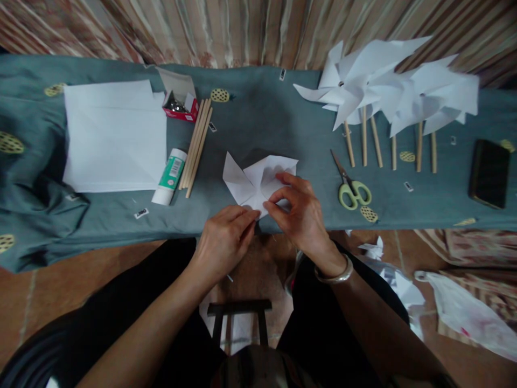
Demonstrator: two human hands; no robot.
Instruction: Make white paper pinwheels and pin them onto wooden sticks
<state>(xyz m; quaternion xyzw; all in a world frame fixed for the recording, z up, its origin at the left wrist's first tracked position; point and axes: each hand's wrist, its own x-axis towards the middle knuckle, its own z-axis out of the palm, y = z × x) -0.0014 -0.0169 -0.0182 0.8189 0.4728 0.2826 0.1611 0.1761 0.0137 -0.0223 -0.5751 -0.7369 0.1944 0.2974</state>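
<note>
A white paper pinwheel (258,180), partly folded, lies near the table's front edge between my hands. My left hand (226,237) pinches its near edge, thumb and fingers pressed together. With thumb and forefinger, my right hand (297,210) grips the right side of the paper close to its centre; the other fingers curl over it and hide part of that side. To the right lie scissors (350,188) with green handles. On the left are a glue stick (170,177), several wooden sticks (196,148) and a red box (180,102) of small metal pins.
A stack of white paper (115,137) lies at the left. Several finished pinwheels (375,86) on sticks rest at the back right. A phone (489,173) is at the far right. Paper scraps (404,288) and a plastic bag (472,312) are on the floor.
</note>
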